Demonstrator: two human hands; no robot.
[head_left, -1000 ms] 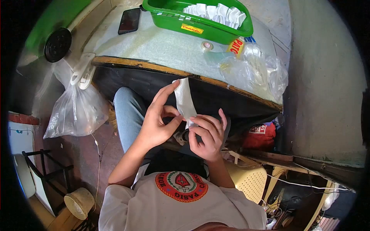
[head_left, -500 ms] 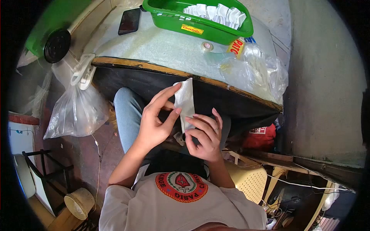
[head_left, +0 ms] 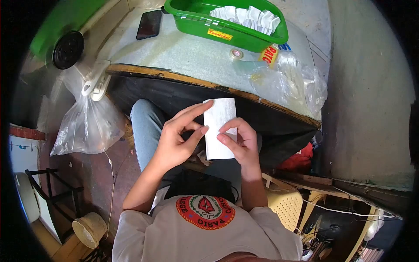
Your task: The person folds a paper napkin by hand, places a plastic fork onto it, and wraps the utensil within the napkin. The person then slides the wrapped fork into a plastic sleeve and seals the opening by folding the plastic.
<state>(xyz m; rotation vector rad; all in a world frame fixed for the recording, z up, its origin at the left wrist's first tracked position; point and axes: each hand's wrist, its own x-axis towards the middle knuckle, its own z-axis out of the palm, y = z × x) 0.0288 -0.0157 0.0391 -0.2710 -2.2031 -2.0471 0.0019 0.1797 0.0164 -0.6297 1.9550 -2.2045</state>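
A white folded paper napkin (head_left: 220,114) stands upright above my lap, its broad embossed face toward me. Along its left edge, my left hand (head_left: 178,136) grips it, with the index fingertip near the top corner and the thumb lower down. My right hand (head_left: 242,143) holds the right edge, thumb and fingers bent on the front face. Beyond, a green plastic basin (head_left: 196,26) on the table contains several folded white napkins (head_left: 248,18).
The table (head_left: 183,56) has a wooden front edge and carries a phone (head_left: 149,25), a tape roll (head_left: 236,53) and crumpled clear plastic bags (head_left: 283,83). At left, a plastic bag (head_left: 89,126) hangs beside a white clip fan (head_left: 97,81). A yellow chair (head_left: 286,205) stands at right.
The napkin has turned from a narrow, slanted strip to a wider face toward me. My right hand has shifted slightly right and taken hold of its right edge; my left hand has barely moved.
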